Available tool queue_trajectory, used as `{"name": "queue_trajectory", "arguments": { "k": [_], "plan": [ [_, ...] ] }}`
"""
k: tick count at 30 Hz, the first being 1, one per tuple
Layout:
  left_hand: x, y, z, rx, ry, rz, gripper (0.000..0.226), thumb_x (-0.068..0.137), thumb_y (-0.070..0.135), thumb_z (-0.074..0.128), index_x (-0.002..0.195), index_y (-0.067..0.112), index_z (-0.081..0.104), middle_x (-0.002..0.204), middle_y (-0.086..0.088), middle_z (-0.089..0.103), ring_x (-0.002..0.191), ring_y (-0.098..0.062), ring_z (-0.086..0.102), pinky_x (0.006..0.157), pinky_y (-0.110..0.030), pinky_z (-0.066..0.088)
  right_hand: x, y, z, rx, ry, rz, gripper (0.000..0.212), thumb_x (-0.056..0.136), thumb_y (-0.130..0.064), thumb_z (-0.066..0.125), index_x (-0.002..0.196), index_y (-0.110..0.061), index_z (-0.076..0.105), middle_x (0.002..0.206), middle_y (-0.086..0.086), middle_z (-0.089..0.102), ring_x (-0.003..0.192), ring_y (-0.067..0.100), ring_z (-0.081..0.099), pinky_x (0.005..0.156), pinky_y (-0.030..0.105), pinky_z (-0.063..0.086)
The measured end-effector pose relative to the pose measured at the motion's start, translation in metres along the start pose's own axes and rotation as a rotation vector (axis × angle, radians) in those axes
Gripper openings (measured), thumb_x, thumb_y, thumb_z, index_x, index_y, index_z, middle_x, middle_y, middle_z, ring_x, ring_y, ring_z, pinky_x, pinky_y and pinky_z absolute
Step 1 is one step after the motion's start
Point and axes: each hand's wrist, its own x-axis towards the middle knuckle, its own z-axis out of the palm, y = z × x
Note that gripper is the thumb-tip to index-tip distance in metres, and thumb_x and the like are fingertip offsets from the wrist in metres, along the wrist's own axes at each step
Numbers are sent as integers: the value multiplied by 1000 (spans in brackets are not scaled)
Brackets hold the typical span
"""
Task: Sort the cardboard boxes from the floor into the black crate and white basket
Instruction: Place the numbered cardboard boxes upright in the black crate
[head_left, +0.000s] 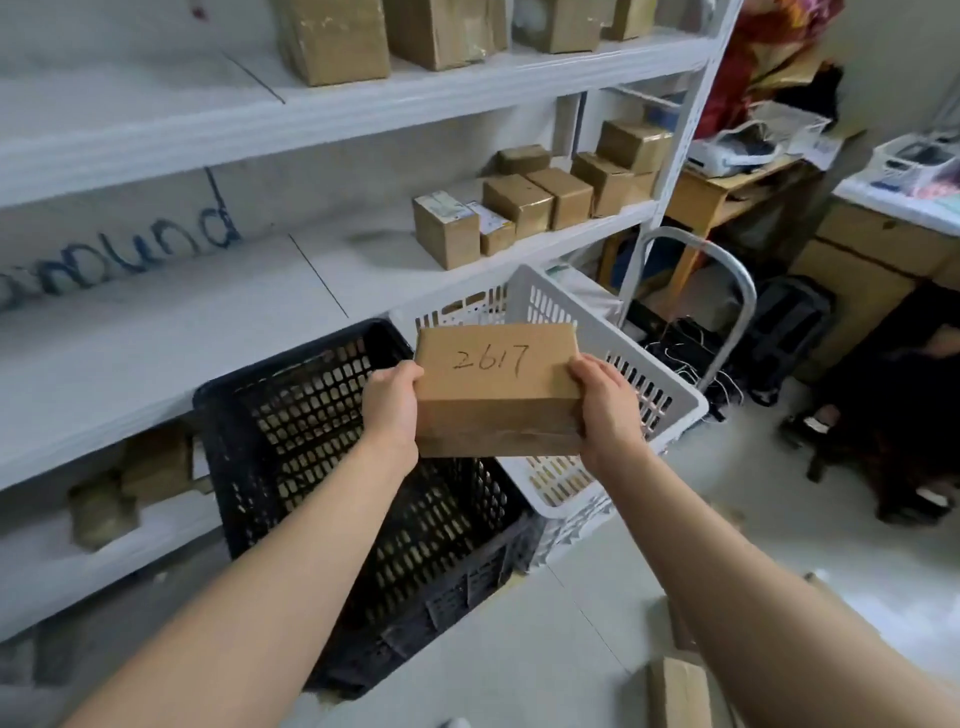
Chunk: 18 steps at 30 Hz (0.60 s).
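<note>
A brown cardboard box (496, 389) with "2617" written on its top is held in the air between both hands. My left hand (389, 405) grips its left end and my right hand (608, 405) grips its right end. The box hovers over the gap between the black crate (291, 431) on the left and the white basket (649, 384) on the right. Both containers stand tilted on the floor against the shelf. More cardboard boxes (675, 691) lie on the floor at the lower right, partly hidden by my right arm.
A white shelving unit (363, 109) with several taped boxes (519, 208) fills the left and back. A metal trolley handle (737, 291) rises behind the basket. Wooden desks (872, 249) with clutter and a dark chair stand to the right.
</note>
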Motion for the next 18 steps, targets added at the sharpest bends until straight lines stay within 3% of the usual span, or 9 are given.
{"name": "queue_trajectory", "arguments": {
  "k": [6, 9, 11, 13, 16, 18],
  "plan": [
    [49, 10, -71, -97, 272, -59, 11, 84, 20, 49, 84, 22, 60, 95, -5, 61, 88, -21, 54, 71, -35, 42, 41, 16, 106, -36, -318, 86, 13, 90, -17, 56, 99, -21, 64, 103, 6, 66, 94, 22, 63, 80, 39, 53],
    [61, 2, -101, -132, 388, -105, 15, 85, 17, 48, 87, 19, 63, 104, -10, 64, 98, -26, 59, 89, -44, 48, 60, 27, 152, -128, -459, 110, 15, 90, -14, 56, 99, -23, 64, 95, -3, 67, 89, 13, 62, 69, 25, 52],
    [68, -9, -115, -187, 464, -143, 15, 86, 15, 48, 78, 18, 60, 99, -10, 64, 94, -26, 59, 87, -42, 48, 74, 37, 179, -223, -559, 113, 19, 90, -15, 55, 101, -26, 66, 96, -5, 68, 89, 12, 62, 68, 23, 50],
    [76, -26, -126, -263, 550, -195, 15, 89, 14, 49, 79, 17, 60, 92, -7, 63, 89, -23, 58, 82, -37, 48, 90, 50, 206, -338, -677, 114, 30, 91, -15, 53, 119, -21, 63, 107, 0, 67, 96, 17, 60, 74, 27, 50],
    [89, -51, -138, -357, 603, -287, 23, 91, 18, 52, 111, 12, 61, 107, -7, 64, 101, -24, 60, 93, -42, 49, 111, 75, 243, -504, -793, 94, 38, 93, -16, 49, 131, -20, 57, 125, 3, 58, 101, 13, 52, 80, 27, 42],
    [99, -66, -144, -419, 606, -348, 32, 91, 19, 54, 122, 10, 57, 114, -9, 63, 104, -26, 61, 93, -45, 50, 124, 94, 265, -581, -823, 81, 41, 94, -15, 48, 134, -20, 53, 137, 0, 49, 108, 9, 42, 88, 25, 33]
  ]
}}
